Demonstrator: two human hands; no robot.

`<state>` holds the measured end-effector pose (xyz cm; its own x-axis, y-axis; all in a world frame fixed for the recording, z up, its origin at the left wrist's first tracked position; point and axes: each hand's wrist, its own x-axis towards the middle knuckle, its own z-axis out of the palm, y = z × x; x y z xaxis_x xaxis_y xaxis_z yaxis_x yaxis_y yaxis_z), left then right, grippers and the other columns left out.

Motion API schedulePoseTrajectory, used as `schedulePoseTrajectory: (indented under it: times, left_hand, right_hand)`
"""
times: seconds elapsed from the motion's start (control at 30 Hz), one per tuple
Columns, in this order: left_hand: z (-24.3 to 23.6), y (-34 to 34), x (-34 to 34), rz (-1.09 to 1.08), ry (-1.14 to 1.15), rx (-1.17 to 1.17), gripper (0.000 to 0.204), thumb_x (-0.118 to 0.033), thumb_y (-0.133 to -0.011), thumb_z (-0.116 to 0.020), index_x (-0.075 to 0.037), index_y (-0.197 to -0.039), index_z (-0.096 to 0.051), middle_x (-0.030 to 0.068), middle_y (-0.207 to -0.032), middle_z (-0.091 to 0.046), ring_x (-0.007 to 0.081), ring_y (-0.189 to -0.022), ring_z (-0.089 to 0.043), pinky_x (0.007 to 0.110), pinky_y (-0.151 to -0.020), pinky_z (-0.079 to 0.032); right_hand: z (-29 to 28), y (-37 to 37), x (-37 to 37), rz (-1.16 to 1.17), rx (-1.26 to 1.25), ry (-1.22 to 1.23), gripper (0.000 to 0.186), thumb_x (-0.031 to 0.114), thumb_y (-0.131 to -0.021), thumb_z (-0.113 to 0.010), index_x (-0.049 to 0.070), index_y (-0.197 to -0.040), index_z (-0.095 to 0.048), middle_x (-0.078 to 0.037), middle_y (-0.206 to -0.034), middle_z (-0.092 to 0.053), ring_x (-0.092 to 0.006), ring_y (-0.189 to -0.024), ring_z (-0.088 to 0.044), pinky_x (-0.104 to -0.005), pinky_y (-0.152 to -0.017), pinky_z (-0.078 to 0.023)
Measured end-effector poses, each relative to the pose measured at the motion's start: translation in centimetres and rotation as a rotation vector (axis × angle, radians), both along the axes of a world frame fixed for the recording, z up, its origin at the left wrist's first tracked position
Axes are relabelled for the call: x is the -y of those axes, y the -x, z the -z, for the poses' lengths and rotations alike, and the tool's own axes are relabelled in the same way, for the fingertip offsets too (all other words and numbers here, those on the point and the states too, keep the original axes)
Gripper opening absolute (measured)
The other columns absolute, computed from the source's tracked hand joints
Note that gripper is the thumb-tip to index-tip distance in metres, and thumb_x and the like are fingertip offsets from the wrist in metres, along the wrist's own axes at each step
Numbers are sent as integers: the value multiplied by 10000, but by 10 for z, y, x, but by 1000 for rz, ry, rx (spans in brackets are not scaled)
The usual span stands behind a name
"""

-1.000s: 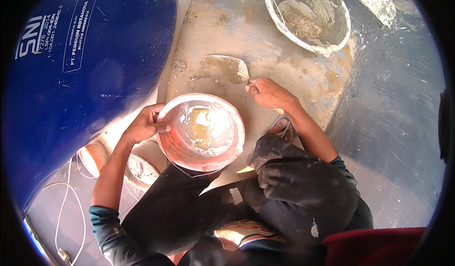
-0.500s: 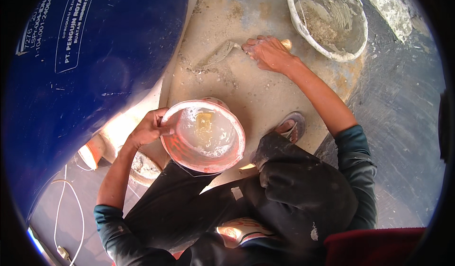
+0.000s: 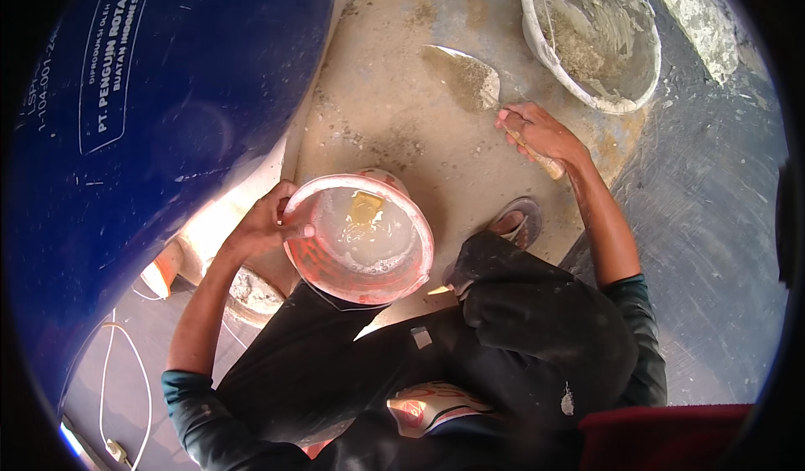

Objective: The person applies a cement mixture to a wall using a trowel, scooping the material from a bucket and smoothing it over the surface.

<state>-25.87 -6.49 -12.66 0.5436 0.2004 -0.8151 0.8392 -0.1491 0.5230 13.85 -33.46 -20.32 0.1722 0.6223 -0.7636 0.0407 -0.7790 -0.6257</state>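
My left hand (image 3: 267,221) grips the rim of a red bucket (image 3: 335,270), thumb inside and fingers outside. Cloudy water fills part of the tilted bucket, and a yellow sponge (image 3: 366,207) sits in it. My right hand (image 3: 543,133) is closed around the wooden handle of a trowel (image 3: 471,81). Grey mortar smears the trowel's blade, which points away to the upper left over the dusty floor. Beyond my right hand stands a pale bucket (image 3: 610,102) with grey mortar inside; the trowel is apart from it.
A large blue tank (image 3: 193,77) takes up the left side. Behind my left forearm are a container of grey material (image 3: 254,295) and a small orange-and-white bucket (image 3: 164,268). A white cable (image 3: 149,379) lies lower left. My sandalled foot (image 3: 518,222) rests near the red bucket.
My right hand has moved right and nearer to me with the trowel, swinging its blade off the mortar-strewn patch of floor. My left hand keeps its hold on the red bucket.
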Motion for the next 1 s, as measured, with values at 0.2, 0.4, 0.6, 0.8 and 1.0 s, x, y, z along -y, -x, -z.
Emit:
schedulePoseTrajectory:
  times: [0.2, 0.4, 0.6, 0.8, 1.0]
  left_hand:
    - [-15, -2, -2, -86, 44, -86, 761, -292, -741, -918, -83, -1295, -441, 116, -1186, -637, 312, -1248, -595, 445, -1052, -494]
    - [-33, 18, 7, -61, 29, -183, 888, -267, -741, -917, -72, -1389, -342, 215, -1301, -633, 344, -1266, -592, 455, -1096, -474]
    - [-10, 44, 40, -83, -30, -103, 1103, -233, -740, -919, -22, -1555, -206, 189, -1465, -489, 283, -1306, -546, 441, -1106, -473]
    - [-4, 40, 53, -563, 311, -210, 1067, -229, -754, -914, -64, -1555, -229, 140, -1461, -495, 275, -1329, -517, 438, -1078, -498]
    - [-18, 26, 37, -281, 142, -167, 1061, -325, -820, -858, -80, -1580, -160, 179, -1462, -510, 308, -1320, -531, 447, -1128, -436]
  right_hand:
    - [30, 68, -34, -408, -122, -50, 441, 386, -1047, -428, -12, -957, -597, -83, -765, -580, -181, -595, -568, -351, -520, -485]
    - [48, 109, -58, -461, -272, -91, 446, 371, -1045, -426, -11, -903, -605, -93, -749, -605, -187, -588, -590, -352, -522, -511]
    - [42, 93, -57, -376, -312, -102, 438, 365, -1048, -445, -36, -997, -611, -89, -807, -607, -163, -609, -587, -332, -499, -502]
    - [-5, 55, -30, -89, -353, -156, 440, 370, -1058, -446, -38, -1097, -605, -54, -778, -562, -126, -591, -553, -301, -483, -467]
    - [-103, 15, 36, 222, -283, -458, 443, 371, -1064, -487, -48, -1147, -605, -26, -755, -561, -100, -599, -547, -275, -496, -449]
